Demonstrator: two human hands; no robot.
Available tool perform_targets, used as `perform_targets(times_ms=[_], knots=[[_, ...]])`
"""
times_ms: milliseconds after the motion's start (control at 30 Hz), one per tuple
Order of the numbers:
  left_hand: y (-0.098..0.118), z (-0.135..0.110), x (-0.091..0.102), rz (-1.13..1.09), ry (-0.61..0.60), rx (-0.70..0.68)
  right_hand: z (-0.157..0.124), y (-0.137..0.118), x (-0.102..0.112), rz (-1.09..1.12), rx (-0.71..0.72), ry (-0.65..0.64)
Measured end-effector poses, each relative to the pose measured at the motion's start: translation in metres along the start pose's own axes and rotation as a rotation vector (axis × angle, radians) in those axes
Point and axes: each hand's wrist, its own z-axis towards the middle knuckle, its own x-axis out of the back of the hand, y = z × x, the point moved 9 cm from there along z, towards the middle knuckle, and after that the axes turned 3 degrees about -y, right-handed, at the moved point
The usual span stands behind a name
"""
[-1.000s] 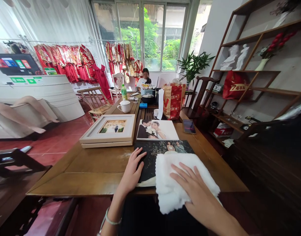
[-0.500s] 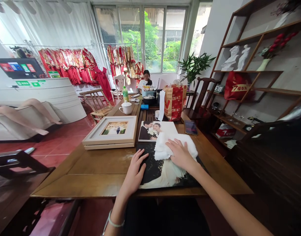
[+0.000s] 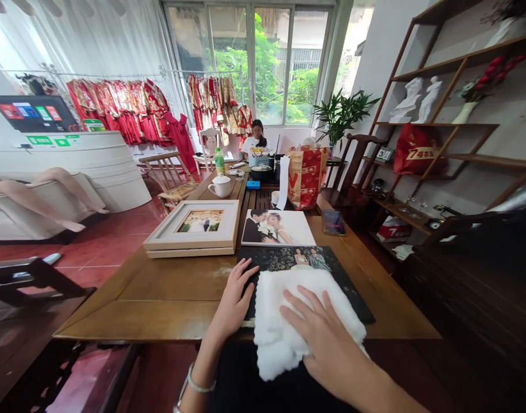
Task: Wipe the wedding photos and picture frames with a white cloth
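My right hand (image 3: 320,321) holds a fluffy white cloth (image 3: 273,298) against a dark photo panel (image 3: 346,281), its fingers spread over the top; the thumb does not show. Part of the cloth hangs past the near table edge. On the panel, a couple in wedding clothes shows above the cloth, while its lower part is covered. My left hand (image 3: 234,295) rests open at the panel's left edge, fingers apart. Just beyond lies a light wedding photo panel (image 3: 299,223). To its left, a pale wooden picture frame (image 3: 194,241) rests on another flat frame.
The wooden table (image 3: 159,298) also bears a lidded white cup (image 3: 221,186), a green bottle (image 3: 219,160), a red-and-tan paper bag (image 3: 308,178) and a phone (image 3: 334,222). A person (image 3: 254,140) sits at the far end. Wooden shelves (image 3: 456,129) stand right, a chair (image 3: 34,281) left.
My right hand has drawn the white cloth toward me, down the dark panel and over the near edge. The couple printed near the panel's top is now uncovered. My left hand stays put.
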Motion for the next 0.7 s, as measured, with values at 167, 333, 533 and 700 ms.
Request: perform_targets(times_ms=[167, 333, 533, 700], knots=[[-0.001, 0.000, -0.001, -0.013, -0.007, -0.010, 0.051, 0.028, 0.022, -0.015, -0.059, 0.068], [-0.001, 0.000, -0.001, -0.014, -0.017, -0.008, 0.099, 0.053, 0.039, -0.003, -0.091, 0.094], [0.000, 0.000, -0.001, -0.006, -0.023, 0.009, 0.096, 0.053, 0.037, -0.018, -0.108, 0.122], [0.001, 0.000, -0.001, -0.013, -0.010, 0.014, 0.042, 0.026, 0.018, -0.044, -0.081, 0.097]])
